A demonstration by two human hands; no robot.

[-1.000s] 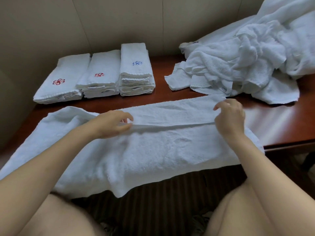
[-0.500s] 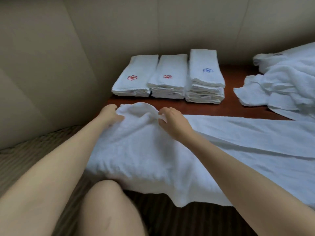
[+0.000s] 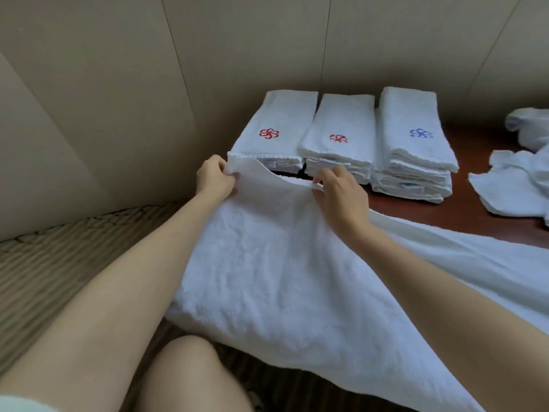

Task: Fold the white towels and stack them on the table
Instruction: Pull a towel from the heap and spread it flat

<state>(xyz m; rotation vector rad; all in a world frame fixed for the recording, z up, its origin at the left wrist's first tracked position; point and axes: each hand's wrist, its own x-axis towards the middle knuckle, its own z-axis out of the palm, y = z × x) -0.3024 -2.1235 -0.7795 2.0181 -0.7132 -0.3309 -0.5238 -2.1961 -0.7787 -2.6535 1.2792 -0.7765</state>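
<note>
Pinching the near-left end of the towel (image 3: 282, 263), both hands are at work: the left hand (image 3: 214, 180) grips one corner, lifted just off the desk (image 3: 430, 215), and the right hand (image 3: 341, 194) nips the same short edge a little further right. So each grip is closed on cloth, not released. The towel itself sprawls across the middle of the frame, running off to the right and spilling over the desk's near edge toward the lap. Looks like it is already doubled lengthwise, judging by the layered edge, with the crosswise folds yet to come.

Behind it, upper centre, three stacks (image 3: 344, 138) of folded towels sit side by side against the wall: two with red emblems, one taller with a blue one. That is the finished work. At the right edge, a loose heap (image 3: 511, 185) of unfolded towels waits, only partly in frame, so plenty appears to remain.
</note>
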